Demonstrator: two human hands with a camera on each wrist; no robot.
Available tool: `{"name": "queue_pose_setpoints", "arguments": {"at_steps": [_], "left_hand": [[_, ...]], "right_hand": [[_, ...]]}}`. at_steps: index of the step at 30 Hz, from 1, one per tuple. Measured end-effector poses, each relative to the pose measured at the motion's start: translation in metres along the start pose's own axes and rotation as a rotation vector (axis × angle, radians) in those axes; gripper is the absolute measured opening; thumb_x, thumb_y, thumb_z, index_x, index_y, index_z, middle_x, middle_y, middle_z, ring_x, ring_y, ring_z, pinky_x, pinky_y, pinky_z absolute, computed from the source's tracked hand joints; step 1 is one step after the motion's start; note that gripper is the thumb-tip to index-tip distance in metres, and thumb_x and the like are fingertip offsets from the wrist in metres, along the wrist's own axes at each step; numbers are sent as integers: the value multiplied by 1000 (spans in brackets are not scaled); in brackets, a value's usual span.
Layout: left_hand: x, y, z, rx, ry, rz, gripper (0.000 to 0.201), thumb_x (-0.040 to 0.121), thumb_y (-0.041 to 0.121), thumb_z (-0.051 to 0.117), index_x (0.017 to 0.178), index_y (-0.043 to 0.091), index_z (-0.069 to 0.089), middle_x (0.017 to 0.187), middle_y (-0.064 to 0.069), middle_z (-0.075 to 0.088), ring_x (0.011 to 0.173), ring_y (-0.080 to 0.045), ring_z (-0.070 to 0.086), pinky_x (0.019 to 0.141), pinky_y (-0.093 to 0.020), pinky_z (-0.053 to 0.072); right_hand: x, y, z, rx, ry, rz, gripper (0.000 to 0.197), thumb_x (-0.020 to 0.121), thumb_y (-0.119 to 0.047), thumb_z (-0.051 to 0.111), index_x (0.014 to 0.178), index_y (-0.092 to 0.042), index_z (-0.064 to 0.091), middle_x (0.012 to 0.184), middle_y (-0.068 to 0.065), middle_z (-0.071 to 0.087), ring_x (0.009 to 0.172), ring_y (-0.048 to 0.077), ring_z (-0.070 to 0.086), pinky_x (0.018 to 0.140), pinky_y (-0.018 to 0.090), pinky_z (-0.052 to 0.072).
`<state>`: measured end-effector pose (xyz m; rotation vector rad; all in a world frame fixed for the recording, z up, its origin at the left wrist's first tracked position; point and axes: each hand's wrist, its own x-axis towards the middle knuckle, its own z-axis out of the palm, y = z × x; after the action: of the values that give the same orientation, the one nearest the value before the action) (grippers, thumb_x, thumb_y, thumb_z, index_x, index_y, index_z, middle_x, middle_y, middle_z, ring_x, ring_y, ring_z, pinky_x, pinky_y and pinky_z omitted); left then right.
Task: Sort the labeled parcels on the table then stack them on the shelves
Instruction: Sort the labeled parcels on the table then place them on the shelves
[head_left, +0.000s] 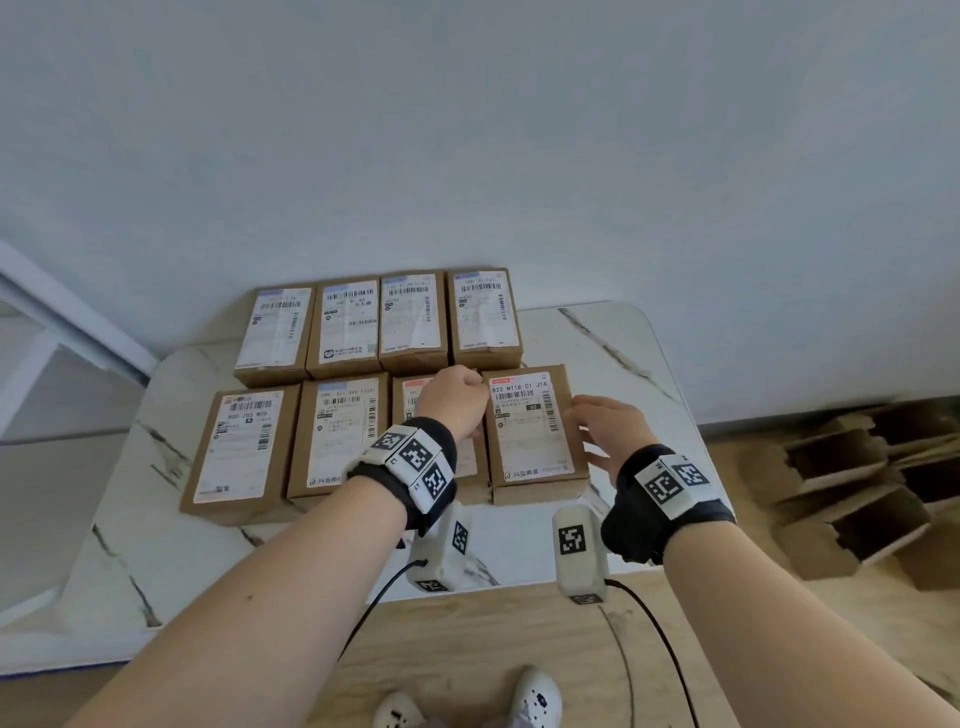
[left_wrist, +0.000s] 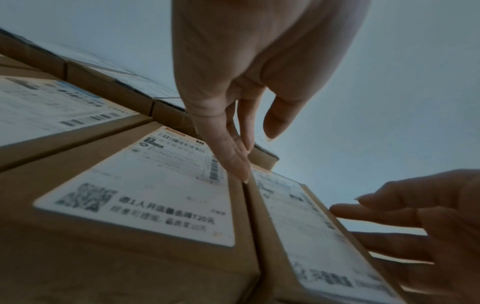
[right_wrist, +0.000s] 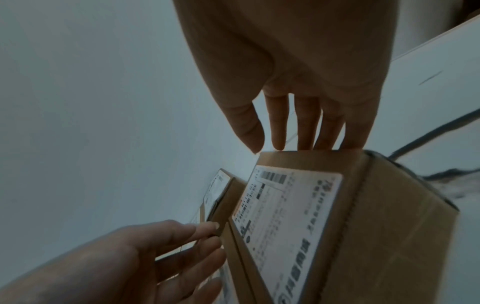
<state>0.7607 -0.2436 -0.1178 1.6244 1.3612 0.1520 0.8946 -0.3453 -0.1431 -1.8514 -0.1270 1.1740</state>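
Note:
Eight brown labeled parcels lie in two rows on the white marble table (head_left: 628, 358). The front-right parcel (head_left: 535, 436), marked 822 N118-01 J14, sits between my hands. My left hand (head_left: 465, 400) reaches over the neighbouring parcel (head_left: 472, 470); its straight fingers (left_wrist: 237, 162) dip into the gap between the two parcels. My right hand (head_left: 597, 423) is on the other side, its straight fingers (right_wrist: 309, 131) touching that parcel's right edge (right_wrist: 311, 153). Neither hand has closed round it. In the left wrist view the parcel (left_wrist: 324, 236) and its neighbour (left_wrist: 155, 195) touch side by side.
The back row of parcels (head_left: 379, 322) stands against the wall. Two more front-row parcels (head_left: 239, 447) (head_left: 337, 431) lie to the left. A white frame (head_left: 47, 332) is at the far left. Open cardboard boxes (head_left: 857, 493) sit on the floor at right. Cables hang from my wrists.

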Motion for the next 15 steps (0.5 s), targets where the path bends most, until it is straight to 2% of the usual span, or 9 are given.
{"name": "queue_pose_setpoints", "arguments": {"at_steps": [3,5,7,11,13,15], "left_hand": [[6,-9,-6,35,0,-14,39,96,14,42,134,13,51,115,-6,61,94,-23,63,91,-41,53],[7,-11,-9,25,-11,-21,41,96,13,43,136,14,49,126,-9,58,93,-22,62,94,-41,52],[6,-12,-9,29,-17,-14,42,96,13,44,137,14,48,128,-10,56,95,-22,61,94,-41,51],[3,-14,-16,86,19,10,41,95,18,48,136,16,49,134,-6,53,116,-23,55,100,-38,46],[0,-15,-25,134,50,21,40,95,19,49,135,15,49,136,-4,52,123,-21,50,103,-32,41],[-4,-16,-38,162,95,38,40,95,19,50,134,13,51,136,-4,52,124,-20,49,102,-31,39]], "right_hand": [[9,-2,7,-31,11,-19,37,81,-7,58,115,-17,64,109,9,67,105,28,60,95,46,50],[14,-3,11,-45,20,-30,41,79,-7,59,118,-16,64,113,10,67,107,29,60,95,48,49],[20,-2,13,-52,31,-30,43,78,-7,60,120,-15,62,117,10,65,110,28,59,98,47,47],[23,-6,17,-118,46,-53,46,81,-10,58,127,-16,58,124,8,62,115,27,56,101,43,45],[15,-15,19,-210,73,-109,45,87,-14,56,131,-16,54,126,6,61,112,24,57,95,34,46],[4,-27,21,-331,112,-221,43,90,-18,55,133,-17,52,127,6,59,103,20,57,82,26,43]]}}
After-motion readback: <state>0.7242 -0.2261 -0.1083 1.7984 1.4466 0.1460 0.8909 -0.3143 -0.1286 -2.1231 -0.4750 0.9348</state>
